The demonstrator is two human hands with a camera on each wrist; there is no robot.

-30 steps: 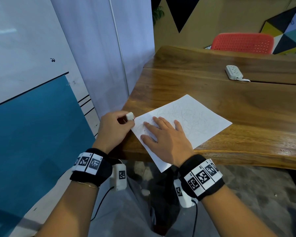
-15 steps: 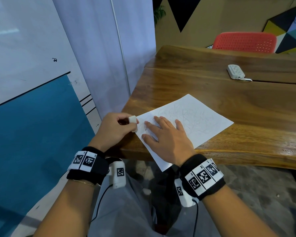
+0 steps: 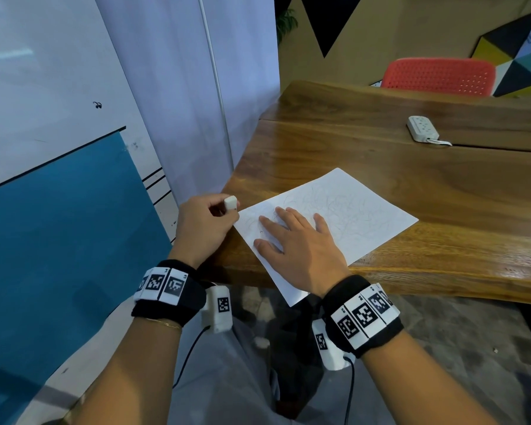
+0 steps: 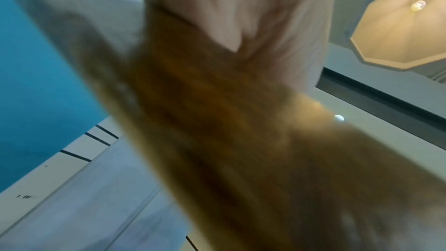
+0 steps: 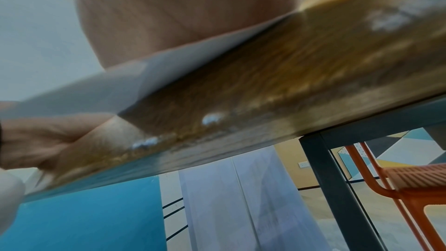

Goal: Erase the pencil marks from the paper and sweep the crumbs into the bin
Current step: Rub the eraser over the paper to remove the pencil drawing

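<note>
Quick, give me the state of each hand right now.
Left hand: fingers curled, pinching the small white eraser at the paper's left corner.
Right hand: open, fingers flat, pressing down the white scribbled sheet of paper.

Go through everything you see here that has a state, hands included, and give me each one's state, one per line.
White sheet of paper: flat on the table, still covered in pencil scribbles, near corner overhanging the edge.
Small white eraser: pinched, at the paper's left corner.
Left hand: gripping the eraser.
Right hand: flat, fingers spread, pressing the paper down.
Wooden table: bearing the paper.
White power strip: lying flat on the table, nothing visibly plugged in.
Red perforated chair: unoccupied.
</note>
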